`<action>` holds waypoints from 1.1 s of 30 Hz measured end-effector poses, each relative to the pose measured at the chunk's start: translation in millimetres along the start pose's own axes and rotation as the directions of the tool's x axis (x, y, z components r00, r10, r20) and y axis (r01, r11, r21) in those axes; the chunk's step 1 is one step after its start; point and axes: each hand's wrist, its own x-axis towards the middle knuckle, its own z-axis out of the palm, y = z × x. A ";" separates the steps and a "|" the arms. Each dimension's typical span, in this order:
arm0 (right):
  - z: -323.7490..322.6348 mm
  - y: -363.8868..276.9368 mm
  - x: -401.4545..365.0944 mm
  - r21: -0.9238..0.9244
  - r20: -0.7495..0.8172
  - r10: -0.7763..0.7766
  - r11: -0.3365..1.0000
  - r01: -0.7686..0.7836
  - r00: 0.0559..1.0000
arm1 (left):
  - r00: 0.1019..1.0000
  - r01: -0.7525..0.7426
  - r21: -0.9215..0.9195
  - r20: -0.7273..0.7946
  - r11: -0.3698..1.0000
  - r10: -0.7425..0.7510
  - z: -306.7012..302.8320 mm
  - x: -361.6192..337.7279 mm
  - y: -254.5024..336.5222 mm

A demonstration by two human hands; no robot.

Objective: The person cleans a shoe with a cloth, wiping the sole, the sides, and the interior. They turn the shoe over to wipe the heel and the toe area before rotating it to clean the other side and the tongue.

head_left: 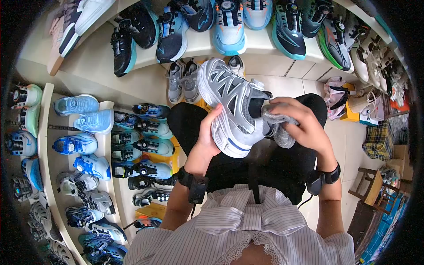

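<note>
Sneaker (232,104), grey and silver, one unit: held above the lap, over the dark trousers (234,174). Toe directed forward and toward the person's left; heel nearer the body, on the right side. Dial (257,83) visible near the tongue.

Hands: left hand (206,132) clamped on the outer sole and side, thumb along the midsole. Right hand (304,126) closed around a crumpled grey cloth (282,128), bunched at the heel collar; contact between cloth and collar cannot be confirmed.

Handling (estimate): light to moderate weight. Sole probably thick and firm, with some flex; mesh and collar softer, likely to dent under pressure. Glossy overlays may be slightly slippery. Best hold judged to be the midsole or firm heel; dial and lacing poor grip points. Low fragility overall.

Surface and room: no tabletop under the sneaker. Pale tiled floor (339,143) below. Curved front shelf (265,49) carries a row of sports shoes; side shelves (43,132) at left hold many more, largely blue and black. At right: wooden stool (372,187), plaid bag (377,141), cardboard box (401,154).
</note>
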 end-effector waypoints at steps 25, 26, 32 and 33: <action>5.9 14.0 -0.7 0.160 0.137 -0.080 0.985 0.058 0.987 | 0.998 0.005 -0.002 0.069 1.000 -0.005 -0.7 -0.9 4.3; 7.3 11.9 -0.1 0.159 0.136 -0.079 0.986 0.057 0.988 | 0.998 0.029 0.033 0.053 0.999 -0.031 -0.3 -0.4 4.0; -3.3 1.7 1.1 0.133 0.017 0.018 0.991 -0.020 1.000 | 1.000 -0.010 0.093 0.022 0.996 0.008 -4.1 3.5 2.9; -9.1 2.2 0.0 0.174 0.049 -0.021 0.985 0.012 0.999 | 1.000 -0.019 0.122 0.014 0.992 0.018 -4.6 3.9 2.7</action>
